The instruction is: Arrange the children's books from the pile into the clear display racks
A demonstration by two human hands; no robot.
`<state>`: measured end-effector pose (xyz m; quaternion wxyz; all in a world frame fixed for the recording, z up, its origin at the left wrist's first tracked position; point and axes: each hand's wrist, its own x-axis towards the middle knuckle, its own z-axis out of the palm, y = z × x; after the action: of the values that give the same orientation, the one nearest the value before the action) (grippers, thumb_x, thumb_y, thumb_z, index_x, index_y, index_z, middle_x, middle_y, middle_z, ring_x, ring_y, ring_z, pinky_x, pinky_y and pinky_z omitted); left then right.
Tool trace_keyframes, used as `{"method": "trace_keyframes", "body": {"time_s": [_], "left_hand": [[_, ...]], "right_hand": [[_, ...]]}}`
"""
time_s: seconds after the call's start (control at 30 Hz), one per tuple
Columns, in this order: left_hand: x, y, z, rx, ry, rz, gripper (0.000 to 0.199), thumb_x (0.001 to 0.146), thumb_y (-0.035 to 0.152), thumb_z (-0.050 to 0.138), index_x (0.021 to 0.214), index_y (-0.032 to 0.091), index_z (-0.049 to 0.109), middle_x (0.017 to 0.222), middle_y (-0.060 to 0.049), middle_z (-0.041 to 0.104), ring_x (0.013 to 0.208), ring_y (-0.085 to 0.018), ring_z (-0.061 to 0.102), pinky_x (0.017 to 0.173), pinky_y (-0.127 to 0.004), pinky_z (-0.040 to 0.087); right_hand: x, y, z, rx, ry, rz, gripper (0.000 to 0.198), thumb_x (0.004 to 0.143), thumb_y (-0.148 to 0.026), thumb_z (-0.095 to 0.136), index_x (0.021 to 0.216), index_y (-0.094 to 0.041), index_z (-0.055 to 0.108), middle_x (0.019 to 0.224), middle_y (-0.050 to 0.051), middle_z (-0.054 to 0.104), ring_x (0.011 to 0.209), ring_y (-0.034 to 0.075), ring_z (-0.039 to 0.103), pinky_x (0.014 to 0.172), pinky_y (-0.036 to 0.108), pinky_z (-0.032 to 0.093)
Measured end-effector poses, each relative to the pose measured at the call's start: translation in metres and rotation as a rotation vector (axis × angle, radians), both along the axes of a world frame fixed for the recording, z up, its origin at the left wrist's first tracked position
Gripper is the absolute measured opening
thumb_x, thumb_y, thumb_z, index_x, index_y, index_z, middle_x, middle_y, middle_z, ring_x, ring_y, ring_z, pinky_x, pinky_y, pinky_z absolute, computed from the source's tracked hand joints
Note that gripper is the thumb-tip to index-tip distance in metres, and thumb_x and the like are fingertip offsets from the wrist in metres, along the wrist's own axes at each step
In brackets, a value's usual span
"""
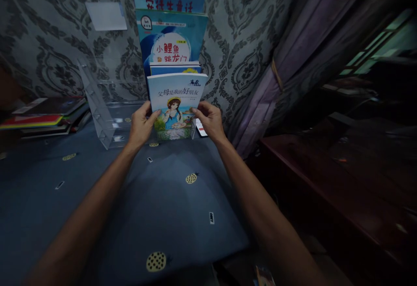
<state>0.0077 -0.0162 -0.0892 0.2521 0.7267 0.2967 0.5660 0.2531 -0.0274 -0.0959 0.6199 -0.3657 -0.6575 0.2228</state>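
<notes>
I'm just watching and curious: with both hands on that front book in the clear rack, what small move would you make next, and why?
Probably ease the book straight down until it sits in the front slot of the rack. The left hand and right hand grip its two side edges, it stands upright in front of the other books, and its bottom edge already seems to be inside the clear front pocket.

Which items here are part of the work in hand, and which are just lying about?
In hand:
front book, held at its edges by the left hand and right hand
clear tiered rack
other books in the rack

Lying about:
stack of books at left
curtain
dark wooden furniture
</notes>
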Motion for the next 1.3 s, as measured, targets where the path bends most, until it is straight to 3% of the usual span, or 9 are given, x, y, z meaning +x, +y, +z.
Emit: {"method": "trace_keyframes", "body": {"time_s": [0.23,0.37,0.67,0.83,1.03,1.3], "left_hand": [[0.005,-0.007,-0.007,0.032,0.036,0.124,0.014,0.089,0.036,0.066,0.089,0.021,0.067,0.081,0.000,0.066,0.086,-0.022,0.061,0.081,-0.033,0.047],[0.003,-0.005,-0.011,0.025,0.099,0.208,0.014,0.087,0.034,0.068,0.083,0.023,0.059,0.079,-0.001,0.061,0.089,-0.024,0.061,0.082,-0.034,0.046],[0.004,0.001,-0.029,0.065,0.149,0.348,0.030,0.084,0.026,0.072,0.107,0.025,0.053,0.087,-0.004,0.067,0.097,-0.031,0.068,0.090,-0.042,0.052],[0.006,0.001,-0.031,0.026,0.206,0.357,0.034,0.088,0.029,0.066,0.118,0.022,0.052,0.088,-0.007,0.068,0.099,-0.034,0.068,0.092,-0.045,0.051],[0.006,0.004,-0.035,0.024,0.211,0.358,0.031,0.088,0.029,0.066,0.116,0.022,0.052,0.089,-0.009,0.068,0.100,-0.033,0.068,0.090,-0.043,0.051],[0.009,-0.005,-0.033,0.062,0.345,0.434,0.021,0.093,0.029,0.059,0.110,0.021,0.050,0.091,-0.010,0.070,0.090,-0.030,0.070,0.084,-0.039,0.053]], "right_hand": [[0.002,0.000,-0.012,-0.059,-0.023,-0.028,0.037,0.080,-0.059,0.071,0.085,-0.022,0.068,0.080,0.001,0.067,0.076,0.018,0.061,0.070,0.032,0.051],[0.003,0.002,-0.018,-0.057,-0.006,-0.015,0.035,0.079,-0.056,0.072,0.084,-0.022,0.069,0.080,0.002,0.069,0.075,0.018,0.062,0.070,0.031,0.050],[0.002,0.003,-0.028,-0.083,-0.077,-0.091,0.037,0.079,-0.058,0.069,0.082,-0.021,0.069,0.079,0.002,0.070,0.074,0.019,0.062,0.070,0.032,0.049],[0.000,-0.002,-0.029,-0.056,-0.176,-0.189,0.034,0.083,-0.055,0.064,0.082,-0.021,0.067,0.080,0.003,0.070,0.074,0.020,0.060,0.070,0.033,0.047],[-0.003,-0.005,-0.030,-0.015,-0.288,-0.295,0.017,0.084,-0.039,0.063,0.078,-0.023,0.062,0.081,0.004,0.065,0.076,0.021,0.058,0.072,0.034,0.045],[-0.012,-0.011,-0.039,-0.061,-0.371,-0.453,0.014,0.084,-0.037,0.060,0.081,-0.024,0.056,0.080,0.005,0.064,0.077,0.023,0.058,0.073,0.035,0.045]]}}
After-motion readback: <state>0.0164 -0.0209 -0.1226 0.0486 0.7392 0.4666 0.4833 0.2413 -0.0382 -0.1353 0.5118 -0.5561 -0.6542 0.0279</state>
